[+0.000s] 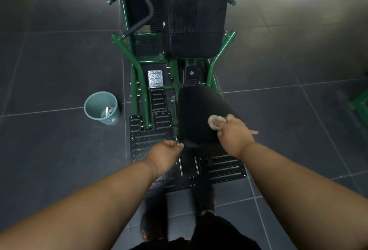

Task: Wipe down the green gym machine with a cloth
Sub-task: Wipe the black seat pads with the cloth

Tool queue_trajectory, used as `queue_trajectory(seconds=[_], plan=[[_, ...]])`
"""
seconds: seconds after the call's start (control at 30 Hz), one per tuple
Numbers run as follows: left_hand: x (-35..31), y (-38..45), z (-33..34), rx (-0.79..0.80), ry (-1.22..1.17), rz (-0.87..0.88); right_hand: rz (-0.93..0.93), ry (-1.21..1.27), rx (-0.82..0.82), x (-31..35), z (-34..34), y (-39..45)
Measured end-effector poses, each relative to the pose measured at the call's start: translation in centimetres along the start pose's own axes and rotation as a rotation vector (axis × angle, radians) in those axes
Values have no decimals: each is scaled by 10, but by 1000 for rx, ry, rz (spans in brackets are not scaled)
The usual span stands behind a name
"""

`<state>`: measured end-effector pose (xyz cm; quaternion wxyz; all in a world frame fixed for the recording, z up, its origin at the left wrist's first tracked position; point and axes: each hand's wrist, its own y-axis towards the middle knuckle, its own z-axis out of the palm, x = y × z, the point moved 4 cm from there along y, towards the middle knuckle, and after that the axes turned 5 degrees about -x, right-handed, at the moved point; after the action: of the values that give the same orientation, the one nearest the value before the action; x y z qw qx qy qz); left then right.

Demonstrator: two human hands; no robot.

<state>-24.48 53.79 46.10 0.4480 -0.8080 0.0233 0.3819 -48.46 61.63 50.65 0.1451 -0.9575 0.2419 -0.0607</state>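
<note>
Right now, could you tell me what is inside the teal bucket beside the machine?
The teal bucket holds a white bottle with an orange tip, leaning against its wall. The bottle's base is hidden.

The tubular metal gym machine frame (137, 82) is dark green with black padded cushions (196, 114), black diamond-tread footplates (151, 140), a pale cream cloth (216, 121), a teal plastic bucket (93, 108), dark grey floor tiles (59, 60).

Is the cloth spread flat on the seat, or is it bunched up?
Bunched up. The cloth shows as a small crumpled wad under the right hand, pressed on the black seat.
</note>
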Motion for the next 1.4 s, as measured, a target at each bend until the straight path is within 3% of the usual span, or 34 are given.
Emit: queue_trajectory(seconds=[0.17, 0.37, 0.53, 0.63, 0.73, 0.83, 1.0, 1.17, 1.33, 1.4], plan=[[-21, 14, 6, -129, 12, -42, -432, -20, -97, 63, 11, -16], [-24, 31, 28, -266, 5, -215, -722, 103, 3, 5, 22, -13], [-35, 29, 40, -368, 65, -252, -515, 224, -47, -91, 10, 5], [-38, 25, 46, -452, 72, -287, -423, 266, -49, -104, 15, 2], [-42, 19, 48, -489, 108, -300, -567, 137, -139, -85, 16, -25], [-55, 13, 49, -597, 201, -280, -708, 83, -58, -85, 6, -29], [-88, 1, 69, -626, 342, -209, -366, 455, 24, -109, 17, 44], [-74, 1, 77, -580, 294, -222, -321, 620, 208, -102, 32, 131], [-69, 5, 73, -575, 283, -211, -193, 634, 231, -100, 59, 215], [-68, 5, 73, -578, 279, -210, -112, 752, 264, -109, 92, 233]])
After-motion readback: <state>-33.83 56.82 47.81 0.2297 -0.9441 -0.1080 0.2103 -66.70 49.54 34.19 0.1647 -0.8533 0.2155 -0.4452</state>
